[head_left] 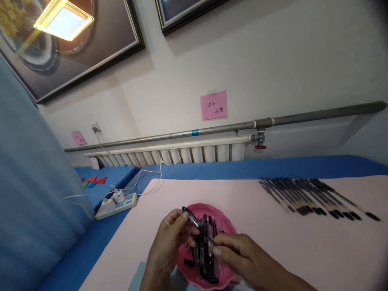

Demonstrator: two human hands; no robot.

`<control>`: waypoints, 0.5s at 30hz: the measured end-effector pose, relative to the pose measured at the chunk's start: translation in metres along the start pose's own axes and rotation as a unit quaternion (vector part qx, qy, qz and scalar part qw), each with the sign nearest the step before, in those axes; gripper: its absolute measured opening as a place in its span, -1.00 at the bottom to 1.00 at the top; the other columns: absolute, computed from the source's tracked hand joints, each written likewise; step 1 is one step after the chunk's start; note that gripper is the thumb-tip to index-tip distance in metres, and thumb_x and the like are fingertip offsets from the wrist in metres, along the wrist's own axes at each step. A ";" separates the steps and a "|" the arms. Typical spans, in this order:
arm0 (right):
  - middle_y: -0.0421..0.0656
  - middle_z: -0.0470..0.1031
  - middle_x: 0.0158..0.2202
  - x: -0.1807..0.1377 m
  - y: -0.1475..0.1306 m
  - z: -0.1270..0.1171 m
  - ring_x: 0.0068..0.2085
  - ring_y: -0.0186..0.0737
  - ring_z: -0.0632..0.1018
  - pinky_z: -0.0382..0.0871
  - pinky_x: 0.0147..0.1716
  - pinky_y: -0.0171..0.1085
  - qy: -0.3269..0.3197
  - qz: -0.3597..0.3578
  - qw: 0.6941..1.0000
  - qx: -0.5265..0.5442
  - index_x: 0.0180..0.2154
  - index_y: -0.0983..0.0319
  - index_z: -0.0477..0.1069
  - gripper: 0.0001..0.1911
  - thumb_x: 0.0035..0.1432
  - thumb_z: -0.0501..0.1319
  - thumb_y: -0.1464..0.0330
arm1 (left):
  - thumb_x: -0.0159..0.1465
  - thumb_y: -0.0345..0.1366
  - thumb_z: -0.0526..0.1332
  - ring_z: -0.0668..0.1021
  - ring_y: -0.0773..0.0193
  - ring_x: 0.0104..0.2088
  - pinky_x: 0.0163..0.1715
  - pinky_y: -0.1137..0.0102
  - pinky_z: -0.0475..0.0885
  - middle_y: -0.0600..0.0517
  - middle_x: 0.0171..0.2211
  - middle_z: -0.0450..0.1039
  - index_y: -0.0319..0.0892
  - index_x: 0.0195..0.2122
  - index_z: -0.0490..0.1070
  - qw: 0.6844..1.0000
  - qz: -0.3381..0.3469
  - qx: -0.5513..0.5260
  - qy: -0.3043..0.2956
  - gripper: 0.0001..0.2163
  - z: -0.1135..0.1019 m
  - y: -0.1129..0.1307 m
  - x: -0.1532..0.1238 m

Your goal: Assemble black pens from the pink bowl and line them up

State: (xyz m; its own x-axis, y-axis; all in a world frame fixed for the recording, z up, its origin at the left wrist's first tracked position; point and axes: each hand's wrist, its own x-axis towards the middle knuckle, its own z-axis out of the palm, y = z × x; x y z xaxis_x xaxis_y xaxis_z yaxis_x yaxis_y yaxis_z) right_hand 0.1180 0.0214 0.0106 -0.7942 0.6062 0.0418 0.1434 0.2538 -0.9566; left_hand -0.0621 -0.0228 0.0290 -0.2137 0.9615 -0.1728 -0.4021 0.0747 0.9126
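Both my hands meet over a pink dish (226,220) near the front of the pale pink table surface (303,250). The dish holds several black pens and pen parts (203,258). My left hand (168,246) pinches one end of a black pen (198,224) between thumb and fingers. My right hand (239,254) grips the other end of that same pen, which slants down to the right above the dish. A row of several assembled black pens (312,196) lies side by side at the far right of the table.
A white power strip (117,204) with plugged cables sits on the blue cloth at left. A radiator (182,153) and a grey pipe (303,117) run along the wall behind. A blue curtain (30,194) hangs at left. Coloured shapes (93,181) lie on another table.
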 end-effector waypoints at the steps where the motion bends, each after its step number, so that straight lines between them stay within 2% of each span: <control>1: -0.31 0.09 -0.56 0.001 0.001 0.000 -0.50 -0.35 0.16 0.03 -0.51 -0.35 0.006 0.004 1.000 0.008 -0.56 0.20 0.15 -0.67 0.18 0.05 0.20 | 0.04 -0.16 0.31 0.50 0.37 -0.59 -0.64 0.55 0.33 0.03 -0.60 0.47 -0.23 -0.46 0.34 1.000 -0.003 0.011 -0.005 -0.76 0.001 -0.001 0.000; 4: -0.33 0.10 -0.57 0.003 0.006 0.003 -0.51 -0.36 0.16 0.04 -0.52 -0.36 0.042 0.015 0.998 0.049 -0.51 0.21 0.21 -0.72 0.13 0.09 0.18 | 0.06 -0.15 0.29 0.48 0.39 -0.63 -0.65 0.55 0.30 0.02 -0.60 0.48 -0.22 -0.46 0.33 1.000 -0.011 0.025 -0.015 -0.76 0.006 -0.005 -0.001; 8: -0.38 0.09 -0.61 0.004 0.010 0.008 -0.55 -0.39 0.15 0.04 -0.56 -0.40 0.118 0.027 0.987 0.102 -0.49 0.19 0.18 -0.78 0.02 0.18 0.22 | 0.08 -0.16 0.27 0.44 0.44 -0.66 -0.66 0.57 0.27 0.04 -0.60 0.47 -0.22 -0.45 0.34 0.999 -0.010 0.031 -0.023 -0.77 0.013 -0.012 0.002; 11: -0.38 0.12 -0.60 0.005 0.011 0.012 -0.56 -0.41 0.17 0.05 -0.58 -0.42 0.132 0.020 0.983 0.129 -0.49 0.19 0.16 -0.77 0.00 0.19 0.24 | 0.09 -0.14 0.26 0.45 0.44 -0.65 -0.64 0.57 0.28 0.04 -0.59 0.47 -0.23 -0.44 0.34 0.999 -0.006 0.033 -0.020 -0.76 0.015 -0.017 0.005; 13: -0.39 0.11 -0.62 0.006 0.012 0.011 -0.58 -0.42 0.18 0.05 -0.59 -0.43 0.145 0.023 0.983 0.110 -0.50 0.19 0.17 -0.79 0.00 0.19 0.26 | 0.07 -0.13 0.28 0.46 0.42 -0.62 -0.63 0.55 0.30 0.02 -0.54 0.48 -0.23 -0.41 0.37 0.999 -0.013 0.033 -0.011 -0.75 0.014 -0.019 0.007; 15: -0.39 0.12 -0.63 0.008 0.017 0.004 -0.58 -0.41 0.20 0.07 -0.60 -0.43 0.188 0.032 0.981 0.047 -0.51 0.18 0.18 -0.80 0.02 0.17 0.26 | 0.03 -0.11 0.30 0.50 0.38 -0.55 -0.62 0.53 0.33 -0.02 -0.42 0.51 -0.23 -0.35 0.40 0.999 -0.018 0.043 0.008 -0.71 0.014 -0.021 0.009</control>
State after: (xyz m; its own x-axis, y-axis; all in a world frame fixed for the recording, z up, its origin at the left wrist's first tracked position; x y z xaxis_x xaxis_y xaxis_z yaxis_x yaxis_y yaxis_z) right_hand 0.1120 0.0274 -0.0068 -0.5098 0.8576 0.0678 0.1167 0.1470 -0.9822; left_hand -0.0434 -0.0126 0.0132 -0.2153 0.9532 -0.2121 -0.3328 0.1326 0.9336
